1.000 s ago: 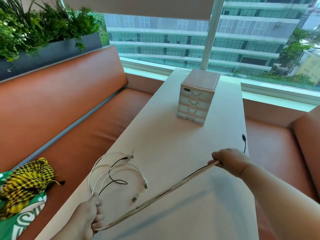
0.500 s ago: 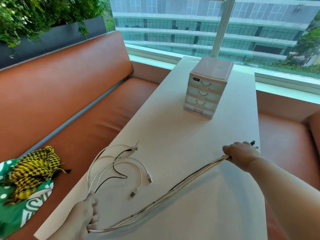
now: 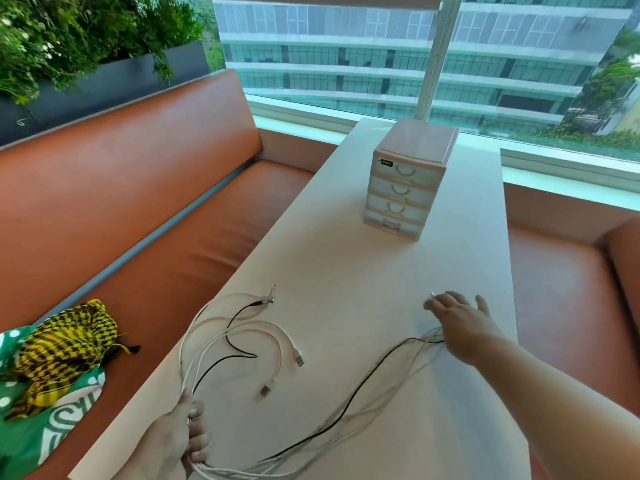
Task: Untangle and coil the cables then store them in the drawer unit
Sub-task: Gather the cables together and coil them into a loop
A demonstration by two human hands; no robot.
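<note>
Office lounge: orange booth bench (image 3: 131,188), white table (image 3: 363,306), tower-view window (image 3: 346,64).

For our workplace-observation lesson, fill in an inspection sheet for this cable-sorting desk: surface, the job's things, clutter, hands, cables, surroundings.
Surface: white table, long, running to the window.
Job's things: drawer unit, four drawers, all shut, at the far end.
Clutter: nothing seen on the table.
Hands: left hand in a closed grip on the cable bundle; right hand open, fingers spread, over the strands' far end.
Cables: white and black cables, slack, looped and uncoiled; loose USB plugs lie free.
Surroundings: orange bench; yellow checked cloth on its seat; planter behind.
</note>
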